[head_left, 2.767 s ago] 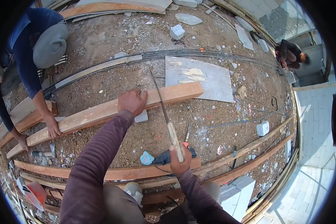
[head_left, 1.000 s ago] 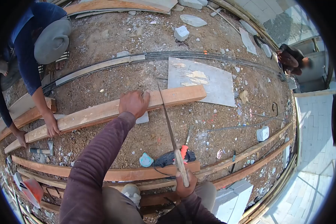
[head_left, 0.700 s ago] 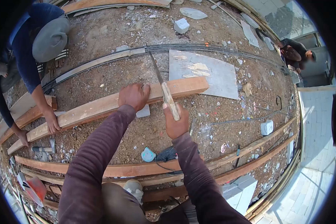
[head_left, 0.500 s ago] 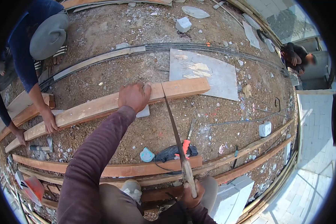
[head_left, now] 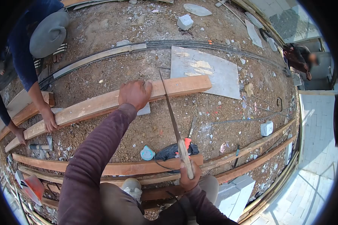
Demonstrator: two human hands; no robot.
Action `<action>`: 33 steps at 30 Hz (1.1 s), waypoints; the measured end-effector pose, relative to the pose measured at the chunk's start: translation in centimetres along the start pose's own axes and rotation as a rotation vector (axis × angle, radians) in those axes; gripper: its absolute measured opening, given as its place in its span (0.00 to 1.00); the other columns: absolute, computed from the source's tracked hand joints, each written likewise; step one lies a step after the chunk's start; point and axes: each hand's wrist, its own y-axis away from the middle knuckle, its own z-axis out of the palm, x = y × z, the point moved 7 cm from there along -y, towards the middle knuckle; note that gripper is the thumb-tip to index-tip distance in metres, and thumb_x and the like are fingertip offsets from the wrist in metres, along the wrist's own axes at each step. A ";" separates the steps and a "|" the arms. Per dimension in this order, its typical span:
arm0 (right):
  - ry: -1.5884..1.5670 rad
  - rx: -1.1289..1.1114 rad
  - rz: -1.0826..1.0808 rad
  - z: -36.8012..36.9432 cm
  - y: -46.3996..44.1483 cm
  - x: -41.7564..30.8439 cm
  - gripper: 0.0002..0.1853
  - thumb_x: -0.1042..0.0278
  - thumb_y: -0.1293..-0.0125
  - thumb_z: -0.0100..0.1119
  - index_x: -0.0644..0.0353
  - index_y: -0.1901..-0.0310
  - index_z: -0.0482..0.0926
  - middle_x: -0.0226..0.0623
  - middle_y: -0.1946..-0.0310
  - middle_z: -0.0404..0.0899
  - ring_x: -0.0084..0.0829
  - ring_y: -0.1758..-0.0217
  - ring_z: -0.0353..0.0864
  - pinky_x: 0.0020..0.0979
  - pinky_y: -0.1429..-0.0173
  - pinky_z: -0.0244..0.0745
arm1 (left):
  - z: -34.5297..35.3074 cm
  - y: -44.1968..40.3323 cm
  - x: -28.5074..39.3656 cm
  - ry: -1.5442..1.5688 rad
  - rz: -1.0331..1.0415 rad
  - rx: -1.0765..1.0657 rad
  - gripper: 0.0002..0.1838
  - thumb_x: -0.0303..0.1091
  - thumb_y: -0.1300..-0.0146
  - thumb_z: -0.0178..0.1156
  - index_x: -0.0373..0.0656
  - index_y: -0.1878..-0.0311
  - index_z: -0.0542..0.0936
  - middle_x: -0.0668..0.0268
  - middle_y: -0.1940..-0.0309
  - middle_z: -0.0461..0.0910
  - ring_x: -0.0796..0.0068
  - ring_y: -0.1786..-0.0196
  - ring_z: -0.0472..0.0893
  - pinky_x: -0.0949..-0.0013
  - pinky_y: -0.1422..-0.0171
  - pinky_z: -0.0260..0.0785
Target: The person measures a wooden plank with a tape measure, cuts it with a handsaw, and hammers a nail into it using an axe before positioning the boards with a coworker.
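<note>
A long wooden beam [head_left: 90, 106] lies across the middle of the head view. My left hand [head_left: 134, 94] grips it from above, fingers curled over its far edge, just left of the saw. In my right hand [head_left: 189, 177] is the wooden handle of a handsaw [head_left: 172, 117]. The blade crosses the beam near its right end, its tip sticking out past the far edge. At the beam's left end, a co-worker's two hands [head_left: 50, 122] hold it.
Below the beam lie a hammer [head_left: 42, 146], a tape measure [head_left: 147, 153], and a black plastic bag [head_left: 167, 152] beside a red-handled tool. More planks [head_left: 139, 167] run in front of my feet. A white board [head_left: 223, 75] rests beyond the beam. Another person [head_left: 298, 58] is at far right.
My right hand has pushed the saw forward and away from me, so more of the blade now extends past the beam's far edge. My left hand stays in place.
</note>
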 end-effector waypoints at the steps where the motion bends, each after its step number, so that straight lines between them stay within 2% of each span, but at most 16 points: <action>1: 0.013 -0.009 -0.043 3.0 -5.7 0.9 0.11 0.66 0.31 0.64 0.65 0.67 0.77 0.39 0.80 0.78 0.27 0.78 0.78 0.33 0.72 0.70 | 0.0 -0.3 -0.1 0.001 -0.001 -0.003 0.27 0.53 0.27 0.47 0.40 0.59 0.86 0.47 0.63 0.86 0.46 0.56 0.84 0.48 0.39 0.69; 4: -0.034 -0.008 -0.128 8.0 -14.0 -2.5 0.15 0.66 0.30 0.64 0.62 0.71 0.72 0.38 0.82 0.74 0.26 0.80 0.71 0.33 0.74 0.64 | 0.5 -0.2 -0.3 -0.011 -0.010 -0.045 0.27 0.53 0.27 0.47 0.40 0.59 0.86 0.47 0.63 0.86 0.46 0.56 0.84 0.49 0.39 0.69; 6: -0.067 -0.013 -0.040 6.9 -11.3 -1.1 0.15 0.66 0.30 0.64 0.62 0.71 0.71 0.37 0.82 0.74 0.26 0.80 0.70 0.34 0.74 0.64 | 0.0 -0.1 0.1 -0.007 -0.034 -0.089 0.27 0.53 0.27 0.47 0.40 0.59 0.86 0.48 0.63 0.86 0.46 0.56 0.84 0.49 0.39 0.69; 7: 0.105 0.083 -0.164 4.1 -5.9 -1.2 0.12 0.66 0.30 0.64 0.64 0.68 0.75 0.37 0.80 0.76 0.26 0.78 0.74 0.32 0.72 0.68 | 0.2 0.1 0.2 -0.025 -0.013 -0.081 0.27 0.53 0.27 0.47 0.40 0.59 0.86 0.48 0.63 0.86 0.47 0.55 0.84 0.49 0.40 0.69; 8: 0.011 -0.030 0.001 1.4 -1.2 -0.6 0.09 0.68 0.31 0.62 0.67 0.62 0.79 0.39 0.78 0.78 0.27 0.76 0.78 0.30 0.69 0.72 | 0.2 -0.3 0.0 -0.041 -0.001 -0.049 0.27 0.54 0.27 0.47 0.40 0.59 0.86 0.48 0.62 0.86 0.47 0.55 0.84 0.49 0.40 0.70; 9: 0.050 -0.014 -0.069 -1.2 3.1 -1.1 0.10 0.71 0.33 0.60 0.70 0.57 0.81 0.40 0.76 0.80 0.26 0.73 0.80 0.29 0.66 0.74 | 0.4 -0.3 -0.3 -0.061 0.011 -0.032 0.27 0.54 0.27 0.47 0.40 0.59 0.86 0.48 0.62 0.86 0.47 0.54 0.84 0.49 0.40 0.70; 12: 0.104 -0.075 0.050 -1.7 3.7 -1.3 0.09 0.71 0.33 0.60 0.69 0.57 0.81 0.40 0.75 0.80 0.27 0.73 0.81 0.30 0.66 0.74 | 0.9 0.8 -0.2 -0.025 0.014 -0.017 0.27 0.54 0.26 0.46 0.41 0.58 0.86 0.49 0.61 0.86 0.47 0.53 0.84 0.49 0.41 0.70; 15: 0.027 0.021 -0.114 6.6 -10.9 -0.5 0.15 0.65 0.31 0.66 0.62 0.71 0.71 0.38 0.82 0.71 0.28 0.80 0.70 0.35 0.73 0.63 | 0.1 0.1 0.0 -0.012 0.016 -0.010 0.27 0.53 0.26 0.46 0.41 0.58 0.86 0.49 0.61 0.86 0.47 0.54 0.84 0.49 0.41 0.70; 17: -0.112 -0.054 -0.048 8.3 -15.0 -2.8 0.14 0.63 0.28 0.63 0.62 0.69 0.74 0.32 0.80 0.69 0.22 0.76 0.65 0.31 0.71 0.63 | 0.2 0.0 -0.1 -0.022 0.008 -0.042 0.26 0.53 0.26 0.47 0.41 0.58 0.86 0.49 0.61 0.86 0.47 0.54 0.84 0.49 0.41 0.70; 19: -0.080 -0.042 0.000 6.1 -9.9 -1.4 0.16 0.64 0.30 0.66 0.62 0.72 0.72 0.37 0.82 0.70 0.27 0.80 0.68 0.35 0.73 0.63 | 0.0 0.1 0.1 -0.013 0.004 -0.064 0.26 0.53 0.26 0.47 0.41 0.58 0.86 0.48 0.61 0.86 0.47 0.54 0.84 0.49 0.41 0.70; 21: 0.019 0.036 -0.068 0.8 -0.3 -1.4 0.11 0.66 0.30 0.61 0.69 0.61 0.81 0.38 0.76 0.80 0.27 0.72 0.81 0.29 0.63 0.75 | 0.1 -0.4 -0.2 -0.033 0.034 -0.013 0.26 0.53 0.26 0.47 0.41 0.58 0.86 0.48 0.61 0.86 0.47 0.54 0.84 0.48 0.40 0.69; 24: 0.044 -0.062 0.029 -1.5 3.0 0.1 0.13 0.67 0.31 0.62 0.72 0.57 0.82 0.39 0.74 0.82 0.25 0.70 0.82 0.29 0.61 0.76 | 0.3 -0.1 -0.3 -0.025 0.011 -0.002 0.26 0.53 0.26 0.47 0.40 0.58 0.86 0.48 0.61 0.86 0.47 0.54 0.84 0.48 0.39 0.68; 25: -0.003 -0.066 0.120 -0.8 2.3 0.2 0.13 0.67 0.31 0.63 0.72 0.57 0.82 0.38 0.75 0.82 0.24 0.71 0.80 0.30 0.63 0.76 | 0.1 0.0 0.0 -0.020 0.011 -0.004 0.26 0.53 0.26 0.47 0.40 0.58 0.86 0.48 0.61 0.86 0.47 0.54 0.84 0.48 0.39 0.68; 28: 0.043 0.090 -0.253 7.8 -13.8 -4.1 0.15 0.66 0.28 0.63 0.62 0.71 0.73 0.31 0.83 0.72 0.19 0.79 0.68 0.32 0.75 0.63 | 0.0 0.0 -0.1 -0.010 0.012 -0.005 0.26 0.53 0.27 0.47 0.40 0.60 0.85 0.49 0.61 0.86 0.46 0.54 0.84 0.48 0.39 0.68; 31: -0.125 -0.042 -0.077 8.4 -14.5 -2.1 0.15 0.66 0.28 0.63 0.62 0.71 0.73 0.31 0.83 0.72 0.19 0.79 0.68 0.32 0.74 0.63 | -0.5 0.2 0.3 0.018 -0.051 -0.106 0.27 0.53 0.27 0.47 0.39 0.60 0.85 0.49 0.61 0.86 0.47 0.53 0.84 0.48 0.38 0.68; 33: -0.029 -0.046 0.057 3.4 -4.3 0.4 0.11 0.65 0.29 0.63 0.68 0.61 0.79 0.34 0.77 0.79 0.22 0.74 0.76 0.30 0.68 0.71 | -0.4 -0.3 -0.2 0.007 0.007 -0.013 0.27 0.53 0.27 0.47 0.39 0.61 0.86 0.48 0.62 0.86 0.47 0.54 0.84 0.48 0.40 0.69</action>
